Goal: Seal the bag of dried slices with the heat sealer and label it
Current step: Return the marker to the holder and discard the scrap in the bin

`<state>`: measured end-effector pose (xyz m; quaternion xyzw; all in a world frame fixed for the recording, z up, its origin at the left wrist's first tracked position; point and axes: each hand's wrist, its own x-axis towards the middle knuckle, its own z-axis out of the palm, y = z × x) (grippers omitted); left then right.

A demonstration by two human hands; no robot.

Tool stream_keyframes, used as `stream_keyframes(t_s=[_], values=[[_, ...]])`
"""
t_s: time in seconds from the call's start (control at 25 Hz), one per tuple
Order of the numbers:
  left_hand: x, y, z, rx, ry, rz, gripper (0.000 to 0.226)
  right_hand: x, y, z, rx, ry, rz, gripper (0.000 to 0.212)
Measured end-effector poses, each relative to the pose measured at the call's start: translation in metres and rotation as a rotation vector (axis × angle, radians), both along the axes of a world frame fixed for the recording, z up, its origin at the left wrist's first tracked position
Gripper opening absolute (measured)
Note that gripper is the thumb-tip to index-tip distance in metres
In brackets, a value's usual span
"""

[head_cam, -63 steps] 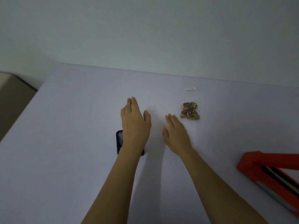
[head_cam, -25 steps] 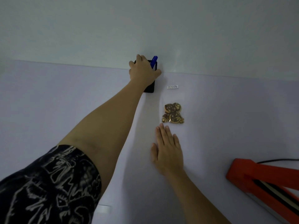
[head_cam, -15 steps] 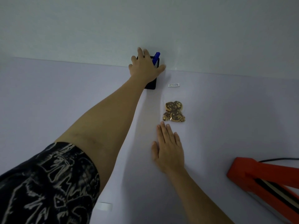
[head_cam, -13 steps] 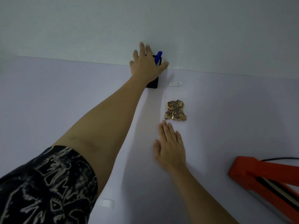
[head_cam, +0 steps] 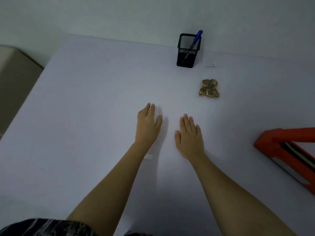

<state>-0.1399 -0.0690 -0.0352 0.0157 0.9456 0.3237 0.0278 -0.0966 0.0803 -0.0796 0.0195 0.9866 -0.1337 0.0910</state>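
Note:
A small clear bag of brown dried slices [head_cam: 209, 88] lies on the pale table [head_cam: 85, 116], right of centre. The red heat sealer [head_cam: 288, 150] sits at the right edge, partly cut off. A small white label [head_cam: 211, 65] lies behind the bag, beside a black mesh pen holder [head_cam: 187, 50] with a blue pen [head_cam: 196, 40] in it. My left hand [head_cam: 148, 125] and my right hand [head_cam: 189, 135] rest flat on the table, side by side, in front of the bag and apart from it. Both hold nothing.
A second small white strip [head_cam: 148, 157] lies on the table beside my left forearm. The wall runs right behind the pen holder. A beige surface [head_cam: 13, 79] lies beyond the table's left edge.
My left hand has let go of the pen holder at the back of the table and drawn back beside my right hand. The pen holder now stands alone by the wall.

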Motion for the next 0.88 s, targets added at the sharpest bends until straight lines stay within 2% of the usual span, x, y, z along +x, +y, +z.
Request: stream_keyframes(t_s=[0.12, 0.32, 0.6, 0.88], values=[[0.069, -0.037, -0.011, 0.026, -0.049, 0.147, 0.047, 0.041, -0.028, -0.003, -0.038, 0.001, -0.066, 0.067], [0.133, -0.047, -0.023, 0.090, -0.118, 0.238, 0.044, 0.095, -0.055, -0.006, -0.009, 0.012, -0.131, 0.066], [0.135, -0.033, -0.030, 0.139, -0.079, 0.372, 0.038, 0.117, -0.068, -0.010, -0.016, 0.015, -0.161, 0.071], [0.132, -0.030, -0.034, 0.100, 0.000, 0.395, 0.017, 0.117, -0.070, -0.013, -0.022, 0.066, -0.169, 0.066]])
